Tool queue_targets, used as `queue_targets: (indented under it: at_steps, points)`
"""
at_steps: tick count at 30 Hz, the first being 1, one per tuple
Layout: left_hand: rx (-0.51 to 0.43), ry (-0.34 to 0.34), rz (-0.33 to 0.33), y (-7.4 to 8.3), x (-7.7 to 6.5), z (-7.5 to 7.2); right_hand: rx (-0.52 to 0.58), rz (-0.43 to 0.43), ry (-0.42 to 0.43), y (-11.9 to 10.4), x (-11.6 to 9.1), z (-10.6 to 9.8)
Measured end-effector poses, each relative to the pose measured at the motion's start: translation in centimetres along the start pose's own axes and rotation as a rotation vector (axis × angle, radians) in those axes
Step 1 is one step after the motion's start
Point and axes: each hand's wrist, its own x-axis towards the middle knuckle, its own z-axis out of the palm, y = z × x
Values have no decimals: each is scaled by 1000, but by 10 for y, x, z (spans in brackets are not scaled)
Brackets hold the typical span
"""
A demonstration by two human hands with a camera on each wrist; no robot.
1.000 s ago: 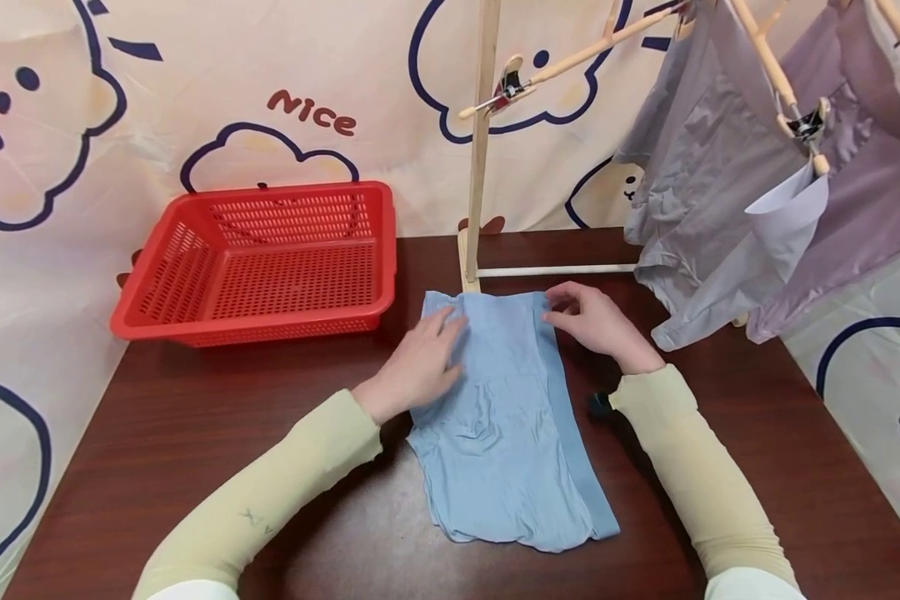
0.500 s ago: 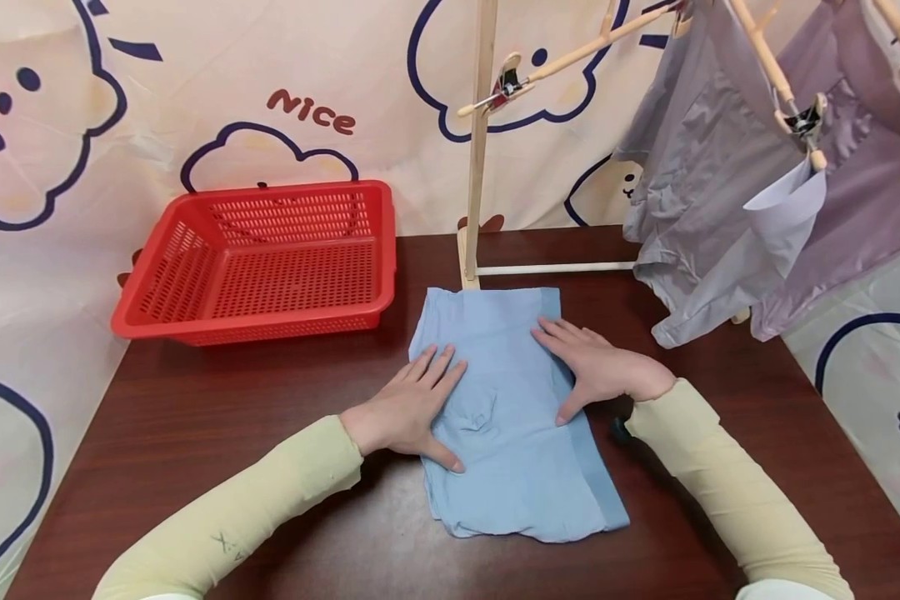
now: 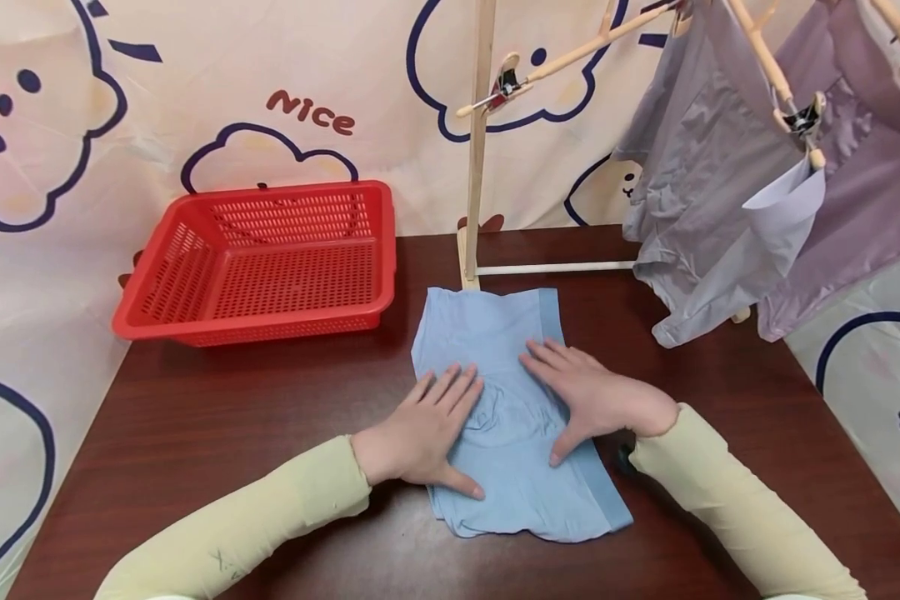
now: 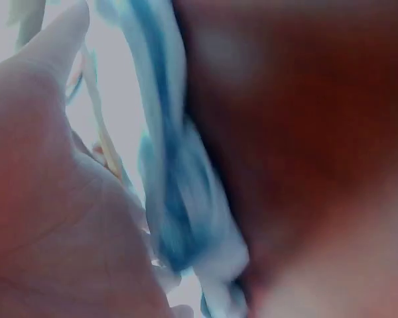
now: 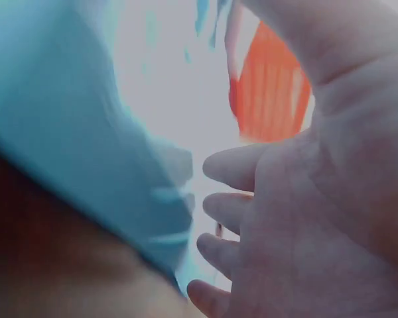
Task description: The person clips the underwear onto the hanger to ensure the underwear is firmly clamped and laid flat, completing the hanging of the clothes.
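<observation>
A pair of light blue underpants (image 3: 487,329) lies spread flat on the dark wooden table, its darker waistband along the right side. My left hand (image 3: 423,433) rests on the left half, fingers spread and thumb pointing toward the near edge. On the waistband side, my right hand (image 3: 588,396) touches the cloth with straight, spread fingers. Small wrinkles gather in the middle between both hands. In the left wrist view, the palm (image 4: 66,199) is beside a rumpled cloth edge (image 4: 186,192); the right wrist view shows the right palm (image 5: 318,199) facing the smoother band side (image 5: 73,112).
A red perforated plastic basket (image 3: 300,279) stands at the back left with nothing in it. A wooden rack post (image 3: 480,150) rises behind the cloth. Grey and mauve garments (image 3: 720,183) hang from clip hangers at the right, low over the table (image 3: 270,417).
Both hands have moved from the far end of the underpants toward the near end, their fingers straightening and spreading. The cloth flattened, then wrinkled slightly again in the middle.
</observation>
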Motion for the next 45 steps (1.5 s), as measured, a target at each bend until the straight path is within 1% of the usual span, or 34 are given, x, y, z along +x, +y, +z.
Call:
queue_targets:
  at_steps: [2, 4, 8, 11, 15, 18, 21, 23, 25, 27, 30, 32, 33, 34, 36, 38, 40, 41, 45]
  points:
    - [36, -17, 29, 6, -2, 2, -23, -25, -22, -7, -2, 5]
    - [74, -39, 35, 9, -5, 3, -35, -31, -29, -11, -4, 9]
    - [125, -86, -8, 8, -7, 3, -35, -22, -29, -11, -7, 13]
    - [148, -104, -33, 3, -11, 2, -30, -22, -29, -11, -7, 14]
    - [188, -92, -81, -1, -18, -3, -31, -31, -21, -13, -4, 15]
    - [237, -81, -126, -1, -22, -6, -37, -38, -23, -15, 0, 15]
    - [271, -86, -149, -3, -25, -8, -43, -40, -25, -16, 4, 16]
    - [262, -90, -149, -5, -26, -11, -47, -44, -26, -16, 6, 17]
    - [216, -59, -143, -8, -25, -14, -37, -48, -29, -15, 6, 16]
    - [156, 14, -134, -13, -20, -19, -2, -55, -12, -14, 6, 13]
    - [28, 165, -109, -23, -7, -28, 64, -45, 46, -9, 11, 5]
    - [-48, 216, -104, -30, 6, -33, 104, -27, 99, -5, 17, -1]
    - [-88, 221, -107, -34, 13, -34, 117, -10, 115, -3, 20, -4]
    - [-131, 211, -115, -37, 20, -36, 124, 4, 129, 0, 24, -6]
    - [-196, 156, -150, -43, 33, -37, 134, 32, 136, 5, 31, -9]
    - [-218, 96, -197, -47, 43, -36, 131, 56, 122, 10, 38, -10]
    - [-203, 53, -251, -51, 51, -35, 120, 72, 112, 16, 44, -9]
    - [-183, 42, -280, -52, 54, -34, 116, 79, 110, 19, 47, -9]
    - [-111, 38, -393, -55, 62, -32, 116, 94, 124, 27, 56, -9]
